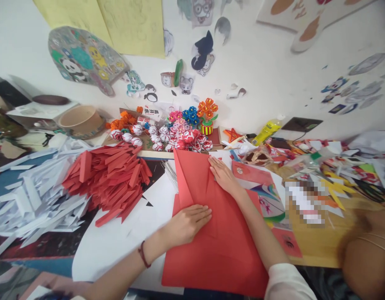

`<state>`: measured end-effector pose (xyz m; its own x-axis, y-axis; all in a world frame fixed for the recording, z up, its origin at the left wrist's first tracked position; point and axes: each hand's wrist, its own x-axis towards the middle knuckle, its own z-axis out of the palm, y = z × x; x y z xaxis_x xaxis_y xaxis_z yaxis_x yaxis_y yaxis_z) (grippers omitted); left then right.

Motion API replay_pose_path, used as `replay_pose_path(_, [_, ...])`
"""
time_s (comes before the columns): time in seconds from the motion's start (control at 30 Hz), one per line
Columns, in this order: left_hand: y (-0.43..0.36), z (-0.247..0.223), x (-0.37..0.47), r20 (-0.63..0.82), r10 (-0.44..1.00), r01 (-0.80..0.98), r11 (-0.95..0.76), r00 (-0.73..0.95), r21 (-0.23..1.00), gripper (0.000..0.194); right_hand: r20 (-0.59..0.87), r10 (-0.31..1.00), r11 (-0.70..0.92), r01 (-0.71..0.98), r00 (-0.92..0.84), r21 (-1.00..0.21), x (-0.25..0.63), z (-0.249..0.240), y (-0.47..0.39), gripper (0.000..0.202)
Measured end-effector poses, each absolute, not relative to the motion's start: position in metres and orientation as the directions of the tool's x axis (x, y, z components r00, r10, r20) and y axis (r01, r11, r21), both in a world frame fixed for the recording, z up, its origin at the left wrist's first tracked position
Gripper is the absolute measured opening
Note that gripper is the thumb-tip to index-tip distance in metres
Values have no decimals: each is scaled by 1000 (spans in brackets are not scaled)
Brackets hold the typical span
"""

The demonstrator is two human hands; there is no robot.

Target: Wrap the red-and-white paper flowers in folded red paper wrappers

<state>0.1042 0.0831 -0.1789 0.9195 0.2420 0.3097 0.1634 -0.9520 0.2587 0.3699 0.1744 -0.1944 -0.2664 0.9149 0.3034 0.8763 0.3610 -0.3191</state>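
Observation:
A folded sheet of red paper lies over a larger red sheet. My left hand rests on the folded paper with its fingers stretched out to the right. Farther up, my right hand lies flat along the right edge of the fold, fingers pointing up and left. Neither hand grasps anything. White paper is under the red sheets on the left. Beside it are a heap of folded red paper strips and a heap of folded white strips.
Paper flowers stand along the wall, near a round tan container. A yellow bottle leans at the back right. Paper scraps clutter the right side, above brown paper. Another person's arm is blurred at the right edge.

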Motion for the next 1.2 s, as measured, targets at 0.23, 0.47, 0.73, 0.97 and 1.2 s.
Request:
replay_pose_path(0.23, [84, -178, 105, 306, 241, 167, -954, 921, 251, 47, 311, 935, 290, 873, -171, -393, 372, -195, 204, 54])
replay_pose_path(0.47, [84, -178, 105, 303, 233, 162, -957, 924, 242, 45, 379, 905, 33, 855, 195, -518, 381, -167, 164, 49])
replay_pose_path(0.73, [84, -179, 106, 453, 173, 89, -976, 875, 201, 31, -229, 973, -186, 587, 0, -788, 358, -165, 87, 42])
replay_pose_path(0.97, [69, -164, 95, 601, 396, 232, -914, 695, 334, 15, -252, 962, -193, 382, -110, -904, 347, -159, 83, 42])
replay_pose_path(1.2, [64, -142, 66, 433, 902, 600, -350, 6, 719, 21, -108, 994, -108, 209, 13, -972, 345, -156, 45, 34])
